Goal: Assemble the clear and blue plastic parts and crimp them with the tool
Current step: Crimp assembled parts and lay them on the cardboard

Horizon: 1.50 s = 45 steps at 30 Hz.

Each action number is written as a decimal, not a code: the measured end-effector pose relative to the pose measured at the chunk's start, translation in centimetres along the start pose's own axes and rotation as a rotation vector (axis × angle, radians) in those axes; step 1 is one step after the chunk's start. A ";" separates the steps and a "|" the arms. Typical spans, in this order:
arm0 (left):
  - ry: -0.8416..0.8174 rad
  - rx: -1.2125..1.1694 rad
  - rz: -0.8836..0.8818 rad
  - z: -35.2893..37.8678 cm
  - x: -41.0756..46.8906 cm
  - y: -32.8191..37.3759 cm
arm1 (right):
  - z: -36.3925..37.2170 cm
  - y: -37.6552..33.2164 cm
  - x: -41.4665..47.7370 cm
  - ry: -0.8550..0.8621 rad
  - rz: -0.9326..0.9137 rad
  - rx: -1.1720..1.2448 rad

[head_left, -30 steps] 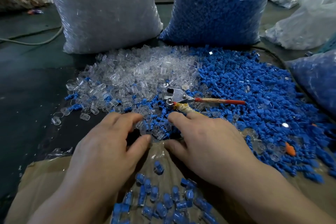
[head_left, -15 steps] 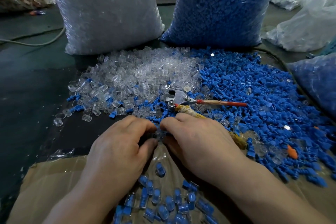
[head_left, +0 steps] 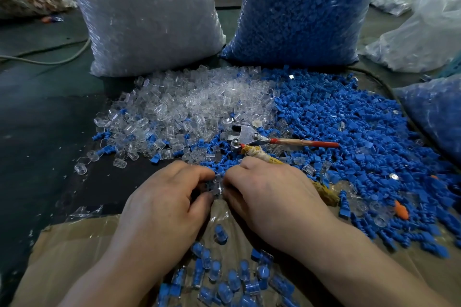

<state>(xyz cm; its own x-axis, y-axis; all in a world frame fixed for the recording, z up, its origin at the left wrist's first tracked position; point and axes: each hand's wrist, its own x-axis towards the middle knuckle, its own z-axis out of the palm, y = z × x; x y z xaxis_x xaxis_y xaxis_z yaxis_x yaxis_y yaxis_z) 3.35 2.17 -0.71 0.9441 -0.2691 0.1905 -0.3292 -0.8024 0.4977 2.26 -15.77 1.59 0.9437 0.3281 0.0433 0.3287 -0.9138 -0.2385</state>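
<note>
My left hand (head_left: 164, 199) and my right hand (head_left: 272, 194) meet at the centre, fingertips together, pinching a small clear plastic part (head_left: 216, 185) between them. What blue piece is in it is hidden by the fingers. Just beyond my right hand lies the crimping tool (head_left: 245, 137), metal head to the left, one red handle (head_left: 306, 142) pointing right, one tape-wrapped handle running under my right hand. A heap of clear parts (head_left: 189, 104) spreads at centre left, a heap of blue parts (head_left: 349, 132) at right. Several assembled clear-and-blue pieces (head_left: 224, 274) lie on brown cardboard (head_left: 62, 257) near me.
Two tall plastic sacks stand behind the heaps, one of clear parts (head_left: 149, 17), one of blue parts (head_left: 306, 7). Another blue-filled bag (head_left: 439, 112) sits at the right edge. White bags (head_left: 424, 32) lie at back right. A cable (head_left: 50, 57) crosses the dark floor at left.
Both hands drew together from flat on the heap's edge; their fingertips now curl and pinch a clear part between them. The tool has not moved.
</note>
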 end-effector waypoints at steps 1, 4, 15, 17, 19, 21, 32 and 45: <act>0.000 -0.006 -0.002 0.0 0.0 0.0 | 0.0 0.0 0.0 -0.003 0.006 0.008; 0.026 -0.040 -0.024 0.1 -0.1 -0.2 | -0.1 -0.1 -0.1 0.021 0.038 0.013; 0.111 -0.197 -0.153 -0.5 -0.4 0.5 | -0.3 -0.5 -0.2 -0.033 0.039 -0.049; 0.139 -0.225 -0.188 -0.6 -0.5 0.5 | -0.4 -0.5 -0.2 -0.033 0.035 -0.035; 0.138 -0.230 -0.195 -0.5 -0.5 0.5 | -0.4 -0.3 -0.2 -0.032 0.038 -0.012; 0.128 -0.222 -0.184 -0.5 -0.5 0.5 | -0.4 -0.1 -0.2 -0.009 0.042 0.013; 0.147 -0.503 -0.290 -0.7 -0.5 0.6 | -1.0 -0.6 -0.5 -0.013 0.078 0.021; 0.093 -0.987 -0.415 -0.8 -0.2 0.6 | -0.9 0.0 -1.0 -0.025 0.005 0.084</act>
<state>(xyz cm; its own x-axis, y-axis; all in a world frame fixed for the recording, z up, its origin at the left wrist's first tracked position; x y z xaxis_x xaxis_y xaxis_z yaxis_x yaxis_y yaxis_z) 2.97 2.14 0.25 0.9942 0.0007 -0.1072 0.1072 -0.0257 0.9939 1.34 -16.26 2.39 0.9436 0.3305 0.0178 0.3186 -0.8926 -0.3189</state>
